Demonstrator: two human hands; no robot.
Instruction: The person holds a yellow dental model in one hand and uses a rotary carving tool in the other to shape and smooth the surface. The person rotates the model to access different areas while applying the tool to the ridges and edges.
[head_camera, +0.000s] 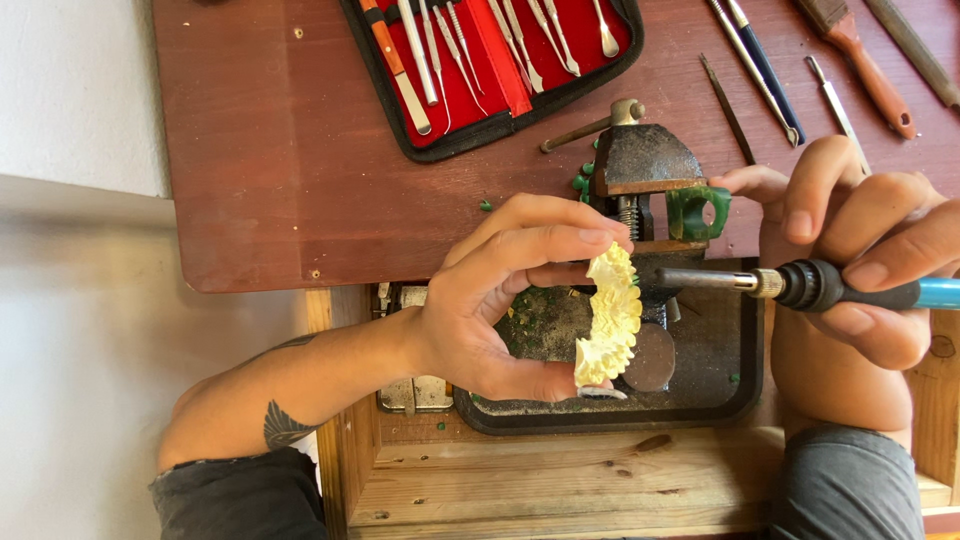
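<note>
Bench: brown wooden top (280, 180), red tool case (480, 90) at the far edge.
Vise: small rusty vise (645, 160) clamping a green piece (695, 212).
Right hand (860, 270): closed around a heated iron (800, 287), tip near the carving.
Left hand (500, 300): fingers pinch a cream ruffled carving (612, 320) over the dark tray (720, 400).

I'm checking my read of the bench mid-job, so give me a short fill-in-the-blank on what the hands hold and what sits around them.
1. The left hand pinches a ruffled carved piece of ____ colour.
2. The right hand holds a heated pen tool whose handle end is ____.
3. The small vise clamps a ____ ring-shaped piece.
4. The open tool case has a ____ lining.

Missing words: cream; blue; green; red
</note>
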